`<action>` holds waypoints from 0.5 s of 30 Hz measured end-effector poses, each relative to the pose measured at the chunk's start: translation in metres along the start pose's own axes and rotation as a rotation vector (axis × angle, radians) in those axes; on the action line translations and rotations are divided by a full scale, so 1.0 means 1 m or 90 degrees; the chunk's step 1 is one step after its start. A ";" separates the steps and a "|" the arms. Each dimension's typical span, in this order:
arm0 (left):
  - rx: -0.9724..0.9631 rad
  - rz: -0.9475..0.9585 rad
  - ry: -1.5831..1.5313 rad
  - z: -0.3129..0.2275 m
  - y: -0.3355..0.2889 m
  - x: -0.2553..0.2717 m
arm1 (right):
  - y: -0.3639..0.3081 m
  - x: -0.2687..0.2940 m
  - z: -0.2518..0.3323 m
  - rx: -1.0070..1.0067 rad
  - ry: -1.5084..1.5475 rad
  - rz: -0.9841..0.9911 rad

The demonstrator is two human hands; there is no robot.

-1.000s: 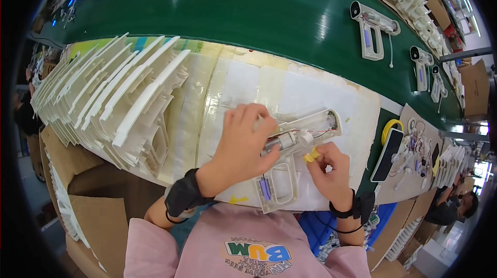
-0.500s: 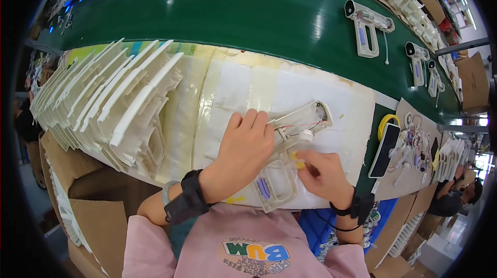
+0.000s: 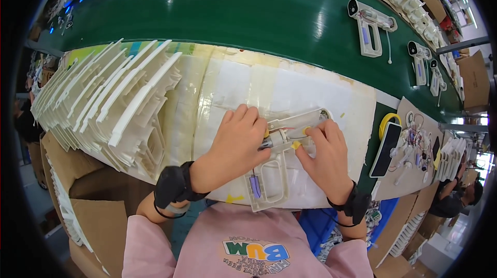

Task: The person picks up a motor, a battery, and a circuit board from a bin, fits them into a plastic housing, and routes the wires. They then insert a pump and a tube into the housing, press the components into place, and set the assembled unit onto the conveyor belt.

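Note:
A white plastic gun-shaped housing half (image 3: 283,169) with a looped handle lies open in front of me, a purple part (image 3: 255,187) inside its grip. My left hand (image 3: 235,141) is closed at the housing's left end, beside a silver cylinder like a small motor (image 3: 266,144). Thumb and forefinger of my right hand (image 3: 329,159), tipped with yellow finger covers, pinch a pale translucent piece (image 3: 296,132) over the barrel section. A red wire runs along the barrel. My left fingertips are partly hidden.
Stacked white shells (image 3: 124,102) stand at left, above a cardboard box (image 3: 98,221). Similar gun-shaped units (image 3: 370,29) lie on the green surface (image 3: 233,9). At right are a phone (image 3: 384,149), yellow tape roll (image 3: 388,122), loose wired parts (image 3: 411,143) and a blue bin (image 3: 318,226).
My right hand has moved up from beside the handle to the barrel section. The housing has turned slightly and shifted a little left, and the motor-like cylinder now shows by my left hand.

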State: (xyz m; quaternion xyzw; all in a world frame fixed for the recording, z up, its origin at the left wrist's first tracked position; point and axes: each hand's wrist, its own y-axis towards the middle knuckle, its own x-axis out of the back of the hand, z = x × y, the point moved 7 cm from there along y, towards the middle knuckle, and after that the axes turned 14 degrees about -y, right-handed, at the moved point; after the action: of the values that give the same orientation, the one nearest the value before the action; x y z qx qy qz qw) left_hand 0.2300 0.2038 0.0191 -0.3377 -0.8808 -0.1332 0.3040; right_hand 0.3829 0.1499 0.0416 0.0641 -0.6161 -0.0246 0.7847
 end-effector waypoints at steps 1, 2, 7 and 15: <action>-0.017 -0.008 0.051 -0.008 0.000 0.002 | 0.001 -0.001 -0.001 0.000 0.001 0.000; -0.033 -0.015 0.102 -0.015 -0.001 0.002 | 0.002 -0.001 0.000 0.016 0.009 -0.021; -0.026 -0.012 0.084 -0.018 -0.006 0.008 | 0.013 -0.005 0.024 0.193 0.038 -0.023; 0.037 -0.067 0.110 0.006 -0.025 0.013 | 0.015 -0.017 0.045 0.239 -0.035 0.027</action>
State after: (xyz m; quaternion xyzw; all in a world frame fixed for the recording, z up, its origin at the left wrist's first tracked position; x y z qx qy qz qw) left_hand 0.2026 0.1951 0.0220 -0.2695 -0.8713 -0.1522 0.3808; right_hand 0.3346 0.1637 0.0379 0.1959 -0.6320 0.1056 0.7423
